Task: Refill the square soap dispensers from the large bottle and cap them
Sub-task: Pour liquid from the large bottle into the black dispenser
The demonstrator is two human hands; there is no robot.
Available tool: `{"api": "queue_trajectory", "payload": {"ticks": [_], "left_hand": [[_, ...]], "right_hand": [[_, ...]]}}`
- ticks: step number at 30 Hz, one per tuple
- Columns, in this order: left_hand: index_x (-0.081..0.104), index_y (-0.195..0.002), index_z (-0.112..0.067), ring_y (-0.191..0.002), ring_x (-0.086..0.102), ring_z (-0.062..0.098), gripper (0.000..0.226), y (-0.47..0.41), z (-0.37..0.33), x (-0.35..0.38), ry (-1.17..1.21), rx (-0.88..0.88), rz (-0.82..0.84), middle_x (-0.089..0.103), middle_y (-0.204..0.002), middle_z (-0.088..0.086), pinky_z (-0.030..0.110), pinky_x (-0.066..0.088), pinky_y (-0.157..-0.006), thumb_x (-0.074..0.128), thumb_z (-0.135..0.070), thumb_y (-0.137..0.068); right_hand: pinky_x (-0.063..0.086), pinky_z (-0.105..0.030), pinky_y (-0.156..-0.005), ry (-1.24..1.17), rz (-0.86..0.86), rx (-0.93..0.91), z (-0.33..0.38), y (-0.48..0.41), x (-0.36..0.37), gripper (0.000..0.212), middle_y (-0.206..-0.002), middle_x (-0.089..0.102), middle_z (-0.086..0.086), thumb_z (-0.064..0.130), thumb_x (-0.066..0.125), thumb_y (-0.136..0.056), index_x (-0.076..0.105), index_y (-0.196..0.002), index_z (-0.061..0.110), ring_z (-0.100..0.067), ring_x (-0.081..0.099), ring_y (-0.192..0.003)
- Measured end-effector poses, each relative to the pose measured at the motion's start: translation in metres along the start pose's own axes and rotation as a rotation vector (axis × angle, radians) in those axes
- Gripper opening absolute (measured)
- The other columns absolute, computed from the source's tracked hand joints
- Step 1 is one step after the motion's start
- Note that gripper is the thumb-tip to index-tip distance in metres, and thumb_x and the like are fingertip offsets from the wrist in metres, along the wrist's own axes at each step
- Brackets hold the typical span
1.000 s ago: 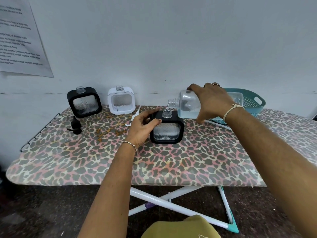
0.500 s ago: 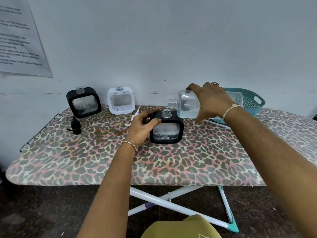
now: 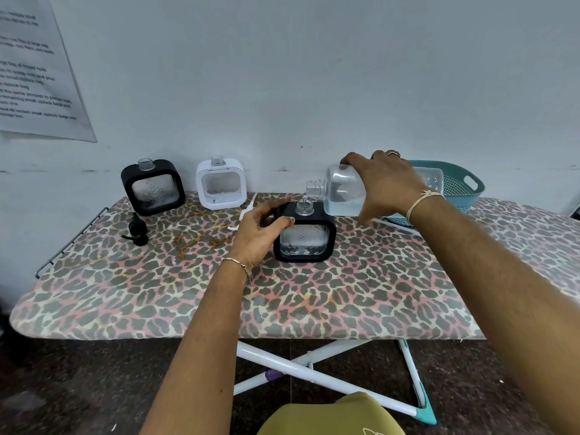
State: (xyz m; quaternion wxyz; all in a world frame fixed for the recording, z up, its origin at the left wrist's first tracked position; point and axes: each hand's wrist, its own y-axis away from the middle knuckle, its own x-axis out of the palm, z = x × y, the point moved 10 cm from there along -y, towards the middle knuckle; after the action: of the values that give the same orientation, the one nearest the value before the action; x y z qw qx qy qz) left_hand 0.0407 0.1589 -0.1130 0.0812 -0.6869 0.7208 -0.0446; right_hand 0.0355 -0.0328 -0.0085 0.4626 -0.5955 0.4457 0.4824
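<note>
Behind right hand (image 3: 387, 183) — large bottle (image 3: 343, 191), middle unseen.

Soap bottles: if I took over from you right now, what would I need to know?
Left hand grips the front black dispenser on the ironing board. Right hand holds the large bottle tipped, mouth above that dispenser's open neck; only a little liquid sits in its bottom. Rear black dispenser and white dispenser stand uncapped; levels unclear. A black pump cap lies at left. To do: finish filling, cap all three.
</note>
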Motion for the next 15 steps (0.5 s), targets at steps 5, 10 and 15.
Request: {"api": "queue_trajectory", "payload": {"ticks": [5, 10, 15], "left_hand": [[0.065, -0.116, -0.026, -0.104, 0.064, 0.008, 0.034, -0.0007, 0.0014, -0.0007, 0.005, -0.003, 0.000, 0.067, -0.113, -0.006, 0.025, 0.054, -0.088, 0.068, -0.012, -0.085], [0.065, -0.112, -0.030, -0.104, 0.064, 0.010, 0.033, -0.0012, 0.0021, 0.0001, 0.012, -0.001, 0.012, 0.067, -0.114, -0.003, 0.025, 0.054, -0.087, 0.068, -0.012, -0.084], [0.065, -0.113, -0.030, -0.105, 0.064, 0.010, 0.033, -0.0014, 0.0031, 0.0000, 0.009, -0.004, 0.012, 0.066, -0.114, -0.004, 0.026, 0.054, -0.087, 0.069, -0.013, -0.084]], "right_hand": [[0.043, -0.039, -0.092, 0.003, -0.002, 0.001, 0.0009, 0.0001, 0.0005, 0.103, -0.119, 0.052, -0.013, 0.035, 0.088, -0.054, 0.031, -0.139, 0.029, -0.031, 0.048, -0.112], [0.043, -0.039, -0.093, 0.004, -0.005, 0.002, -0.0003, -0.0007, 0.0008, 0.104, -0.119, 0.051, -0.014, 0.036, 0.089, -0.054, 0.031, -0.139, 0.029, -0.032, 0.048, -0.113], [0.043, -0.040, -0.094, 0.007, -0.003, 0.002, 0.0005, -0.0008, 0.0009, 0.104, -0.119, 0.051, -0.014, 0.036, 0.089, -0.054, 0.031, -0.139, 0.029, -0.032, 0.048, -0.113]]}}
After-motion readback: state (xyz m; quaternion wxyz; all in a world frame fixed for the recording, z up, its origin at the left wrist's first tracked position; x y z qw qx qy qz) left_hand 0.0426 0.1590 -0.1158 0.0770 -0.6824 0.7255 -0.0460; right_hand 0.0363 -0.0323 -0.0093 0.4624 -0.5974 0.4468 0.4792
